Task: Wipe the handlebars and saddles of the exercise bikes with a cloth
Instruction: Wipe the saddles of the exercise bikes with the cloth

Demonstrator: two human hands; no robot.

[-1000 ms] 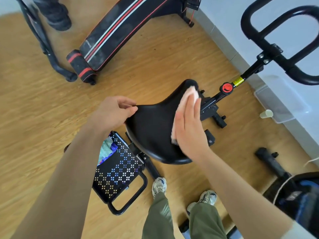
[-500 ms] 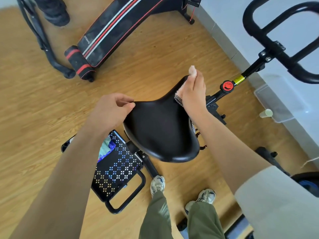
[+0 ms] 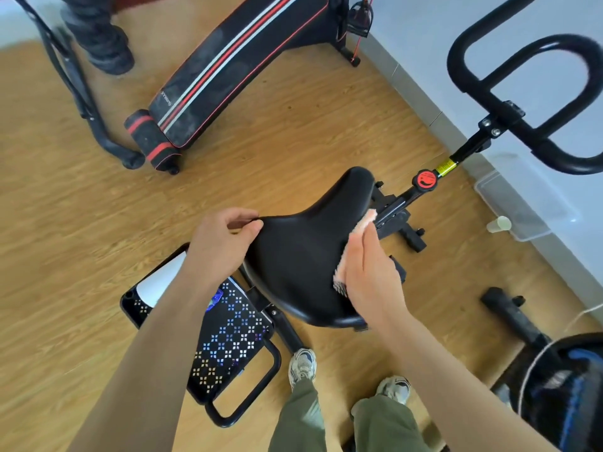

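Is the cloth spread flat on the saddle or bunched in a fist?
Spread flat: the right hand, fingers straight, presses the pink cloth onto the saddle; cloth edges show beyond the hand.

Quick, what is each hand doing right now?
Left hand: closed, fingers pinching the edge of the saddle.
Right hand: open, flat, pressing the cloth on the saddle.

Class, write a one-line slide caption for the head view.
Left hand grips the saddle edge while the right hand presses a pink cloth against it.
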